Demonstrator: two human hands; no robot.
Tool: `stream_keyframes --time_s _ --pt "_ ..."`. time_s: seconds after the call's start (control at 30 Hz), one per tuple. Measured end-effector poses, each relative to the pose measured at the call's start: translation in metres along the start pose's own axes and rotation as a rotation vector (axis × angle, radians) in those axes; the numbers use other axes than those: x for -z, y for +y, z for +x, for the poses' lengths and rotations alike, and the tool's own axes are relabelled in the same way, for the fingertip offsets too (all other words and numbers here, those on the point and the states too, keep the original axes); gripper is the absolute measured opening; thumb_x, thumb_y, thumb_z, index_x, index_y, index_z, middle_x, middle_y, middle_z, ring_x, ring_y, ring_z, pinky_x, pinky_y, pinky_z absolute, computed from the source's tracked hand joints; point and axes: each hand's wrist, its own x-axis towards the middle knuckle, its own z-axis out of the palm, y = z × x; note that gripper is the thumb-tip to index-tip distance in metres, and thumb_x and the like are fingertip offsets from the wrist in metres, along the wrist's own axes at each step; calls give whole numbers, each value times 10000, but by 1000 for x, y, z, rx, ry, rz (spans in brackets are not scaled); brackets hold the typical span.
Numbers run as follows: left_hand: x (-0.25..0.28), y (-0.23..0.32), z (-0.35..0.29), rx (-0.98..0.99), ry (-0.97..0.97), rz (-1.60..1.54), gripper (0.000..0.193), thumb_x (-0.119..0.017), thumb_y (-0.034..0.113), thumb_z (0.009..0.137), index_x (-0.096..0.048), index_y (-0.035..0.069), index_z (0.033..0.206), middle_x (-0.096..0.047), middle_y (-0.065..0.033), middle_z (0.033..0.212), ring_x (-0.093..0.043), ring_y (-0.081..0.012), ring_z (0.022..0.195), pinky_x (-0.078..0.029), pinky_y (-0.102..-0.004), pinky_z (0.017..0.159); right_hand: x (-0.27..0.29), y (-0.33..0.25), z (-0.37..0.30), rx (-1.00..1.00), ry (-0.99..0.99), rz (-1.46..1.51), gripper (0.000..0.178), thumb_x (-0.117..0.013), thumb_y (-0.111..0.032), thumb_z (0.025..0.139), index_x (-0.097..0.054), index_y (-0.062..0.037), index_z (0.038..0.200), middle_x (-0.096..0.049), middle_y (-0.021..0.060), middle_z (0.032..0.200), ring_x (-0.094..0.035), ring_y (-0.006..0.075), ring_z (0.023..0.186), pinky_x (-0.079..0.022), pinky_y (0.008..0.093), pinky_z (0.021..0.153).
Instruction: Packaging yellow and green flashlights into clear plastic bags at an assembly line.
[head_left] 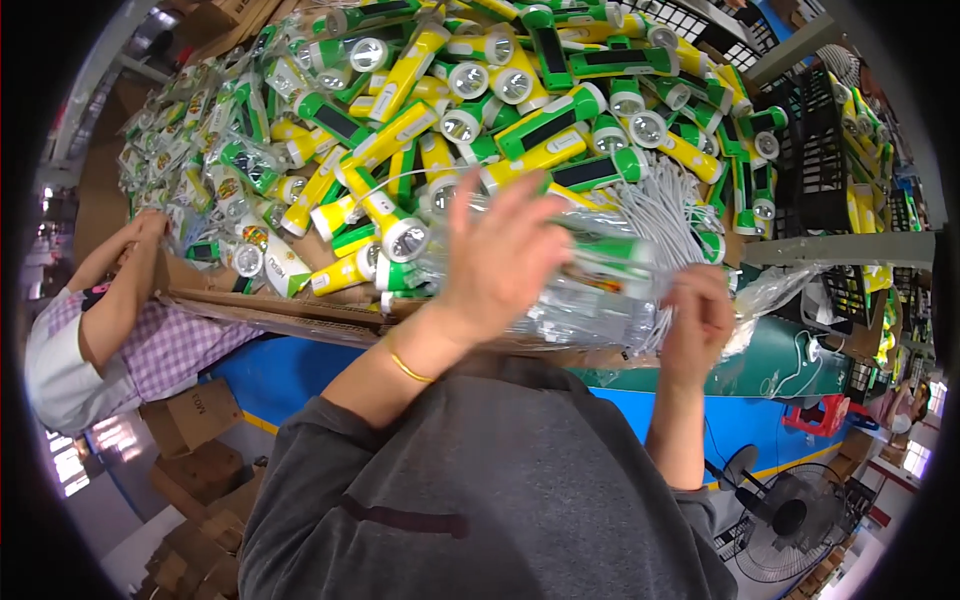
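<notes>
My left hand (500,255) lies with fingers spread over a clear plastic bag (590,290) that holds a green and white flashlight. My right hand (700,318) grips the bag's right end, beside a bundle of white cords (665,215). A big heap of yellow and green flashlights (480,100) covers the table just beyond both hands. A gold bangle sits on my left wrist.
Bagged flashlights (215,160) pile up at the left. Another person in a checked shirt (150,350) reaches into them. Black crates (815,150) stand at the right. Cardboard boxes (195,415) and a floor fan (790,515) are on the floor below.
</notes>
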Motion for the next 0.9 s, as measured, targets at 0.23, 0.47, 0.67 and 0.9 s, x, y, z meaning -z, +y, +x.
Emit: stream_keyframes --time_s 0.23,0.47,0.67,0.9 --pt "79 -45 -32 649 115 -242 65 -545 83 953 -594 47 975 -638 -55 945 -562 -123 729 -481 -265 684 -14 -16 11 -99 0 -138 271 -577 75 822 -607 15 1084 -579 88 1080 -588 152 900 -491 262 737" --pt "214 -157 -35 604 647 293 176 -596 128 934 -592 11 1065 -627 -77 935 -592 -147 829 -488 -260 738 -44 1 2 170 -686 -588 304 -757 -146 719 -677 -55 998 -640 104 1071 -616 285 962 -514 373 813" --pt "53 -29 -31 302 -390 -104 314 -703 59 764 -634 17 1068 -610 -142 1139 -554 -332 1120 -462 -394 942 -55 -3 7 185 -850 -819 188 -728 -95 698 -671 -63 874 -620 77 917 -615 268 861 -515 384 714" --pt "-9 -21 -62 68 -392 -283 148 -654 -22 767 -601 -13 906 -615 -127 884 -615 -321 802 -502 -372 709 -59 2 11 245 -825 -761 106 -639 -68 667 -646 -66 773 -608 78 860 -618 250 828 -520 358 668"
